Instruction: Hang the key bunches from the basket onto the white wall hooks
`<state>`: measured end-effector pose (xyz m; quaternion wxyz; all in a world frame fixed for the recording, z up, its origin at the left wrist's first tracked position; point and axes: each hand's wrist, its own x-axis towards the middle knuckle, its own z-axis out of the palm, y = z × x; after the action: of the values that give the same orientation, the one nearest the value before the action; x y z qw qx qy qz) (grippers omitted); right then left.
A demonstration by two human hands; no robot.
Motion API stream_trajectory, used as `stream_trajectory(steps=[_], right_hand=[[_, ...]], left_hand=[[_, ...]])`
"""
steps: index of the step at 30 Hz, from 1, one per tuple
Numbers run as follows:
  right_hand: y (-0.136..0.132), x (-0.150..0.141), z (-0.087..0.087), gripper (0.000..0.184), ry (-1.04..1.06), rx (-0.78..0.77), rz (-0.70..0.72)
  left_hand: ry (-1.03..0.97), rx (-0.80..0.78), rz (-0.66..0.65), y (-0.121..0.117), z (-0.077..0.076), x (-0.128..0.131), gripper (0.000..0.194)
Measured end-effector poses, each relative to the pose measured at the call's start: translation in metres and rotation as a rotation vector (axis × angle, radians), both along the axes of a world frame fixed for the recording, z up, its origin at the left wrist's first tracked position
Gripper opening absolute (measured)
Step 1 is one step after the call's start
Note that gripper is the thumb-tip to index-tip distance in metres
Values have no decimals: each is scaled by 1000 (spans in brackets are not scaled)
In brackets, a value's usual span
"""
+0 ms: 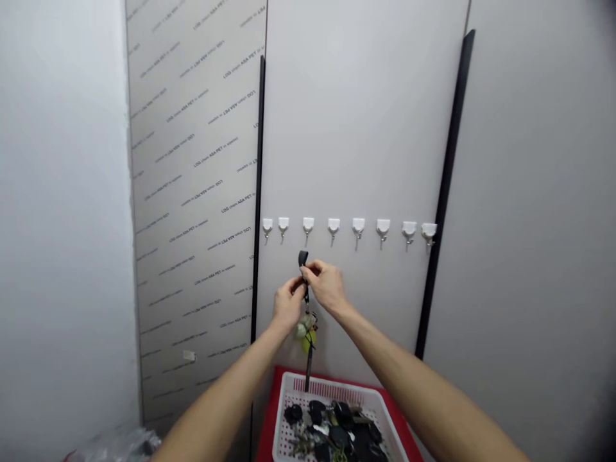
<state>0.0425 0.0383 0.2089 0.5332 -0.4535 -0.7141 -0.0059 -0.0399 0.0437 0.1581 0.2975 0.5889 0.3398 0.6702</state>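
Note:
A keychain (307, 337) with a black strap loop, pale and yellow-green charms and a long dark strip hangs between my two hands. My right hand (326, 283) pinches the strap just under its loop, which sticks up above the fingers. Slightly lower, my left hand (289, 303) is closed on the strap from the other side. Just above the loop, a white hook (308, 224) is fixed to the panel, apart from the strap. Below, a white basket (282, 423) holds a heap of keys and black key fobs (341, 417).
Several white hooks (359, 226) run in a row across the pale grey panel (356, 115). Black vertical strips (258, 192) border it. The basket stands on a red surface (267, 417). Clear plastic (120, 446) lies at lower left, beside a panel with printed film (192, 186).

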Motion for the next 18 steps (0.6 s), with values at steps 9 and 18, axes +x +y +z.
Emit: stream_trajectory(steps=[9,18], right_hand=[[27,-63,36,18,-127,129,-76],[52,-94,41,16,-217,29,-180]], left_hand=[[-108,28,152,20,34,-52,26],[-76,-90,158,43,35,-77,25]])
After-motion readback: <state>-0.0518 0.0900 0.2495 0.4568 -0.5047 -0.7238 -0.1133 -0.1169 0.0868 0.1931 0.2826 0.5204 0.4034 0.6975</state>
